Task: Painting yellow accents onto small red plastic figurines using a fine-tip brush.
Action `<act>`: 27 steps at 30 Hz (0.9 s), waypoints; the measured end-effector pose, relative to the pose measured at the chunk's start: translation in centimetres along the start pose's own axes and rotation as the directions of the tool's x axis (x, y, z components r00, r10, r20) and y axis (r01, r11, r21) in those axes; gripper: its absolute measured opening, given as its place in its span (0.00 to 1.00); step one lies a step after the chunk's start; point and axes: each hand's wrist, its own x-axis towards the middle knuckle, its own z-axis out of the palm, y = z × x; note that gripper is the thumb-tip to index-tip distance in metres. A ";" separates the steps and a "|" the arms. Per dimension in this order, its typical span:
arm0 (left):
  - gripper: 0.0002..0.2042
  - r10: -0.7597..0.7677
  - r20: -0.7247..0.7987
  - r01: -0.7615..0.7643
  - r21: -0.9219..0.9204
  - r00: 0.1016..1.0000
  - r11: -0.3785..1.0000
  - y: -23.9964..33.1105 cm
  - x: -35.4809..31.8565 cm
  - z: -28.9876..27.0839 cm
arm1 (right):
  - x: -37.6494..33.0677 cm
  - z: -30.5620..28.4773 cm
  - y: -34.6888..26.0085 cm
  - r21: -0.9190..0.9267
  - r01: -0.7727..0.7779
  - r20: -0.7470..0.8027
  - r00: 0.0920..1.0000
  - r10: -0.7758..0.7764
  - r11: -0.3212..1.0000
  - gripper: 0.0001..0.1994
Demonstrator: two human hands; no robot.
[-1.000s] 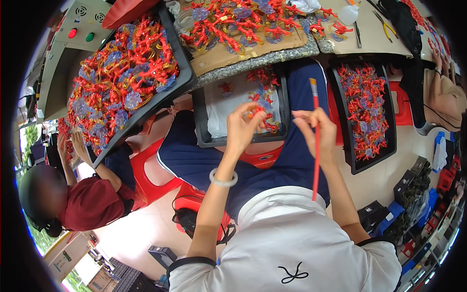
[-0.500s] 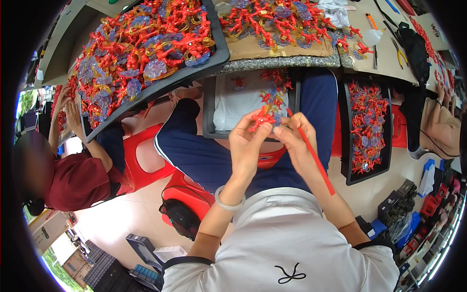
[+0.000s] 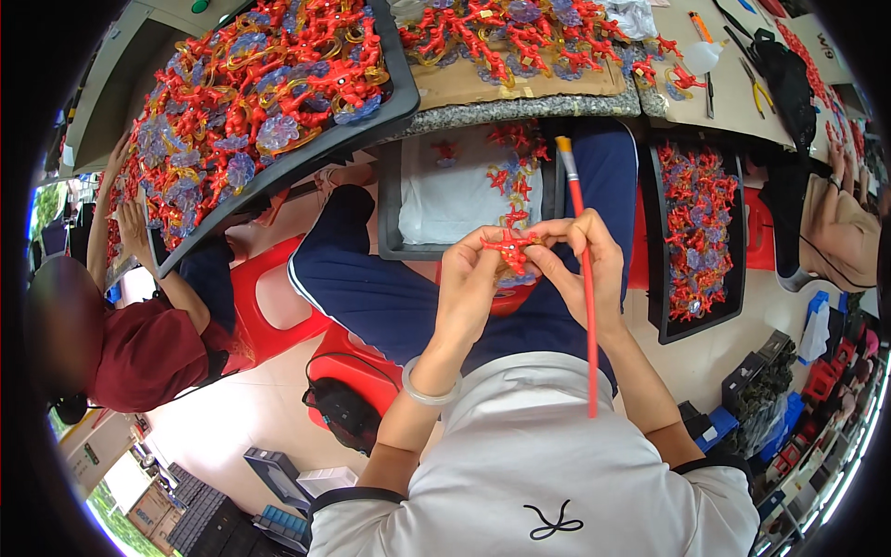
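Note:
A small red plastic figure (image 3: 512, 250) with yellowish and clear bluish parts is between both hands above my lap. My left hand (image 3: 467, 286) is closed round its left side, fingertips pinching it. My right hand (image 3: 594, 262) is closed too, with a long red-handled paintbrush (image 3: 588, 306) lying across its fingers, pale bristles up and handle end down. Its thumb and fingertips also touch the figure's right side. Beyond the hands, a dark tray (image 3: 390, 223) lined with white sheeting (image 3: 441, 209) holds several more figures (image 3: 513, 176) along its right side.
A large black tray (image 3: 406, 93) heaped with such figures stands at the upper left. More lie on cardboard (image 3: 557, 85) on the bench. Another filled dark tray (image 3: 659, 288) is right of my leg. Pliers (image 3: 761, 93) lie at the upper right. A co-worker (image 3: 153, 348) sits at left.
The paintbrush has swung from a slant to nearly upright, its bristles now showing above my right hand. The figure has been turned between my fingers, and both hands are slightly lower.

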 end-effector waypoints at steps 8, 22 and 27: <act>0.12 -0.085 0.059 0.097 -0.230 0.995 0.968 1.8 -0.6 1.3 | -0.1 0.3 0.5 0.004 -0.002 -0.098 0.995 0.003 1.000 0.18; 0.10 -0.077 0.184 0.080 -0.011 0.980 0.997 1.5 -0.9 0.6 | 0.6 0.1 -1.1 0.273 -0.133 -0.122 0.978 0.171 0.953 0.18; 0.09 -0.046 0.186 0.047 -0.004 0.982 0.999 1.6 -1.2 0.7 | 0.7 -0.5 -2.2 0.256 -0.170 -0.011 0.984 0.178 0.952 0.17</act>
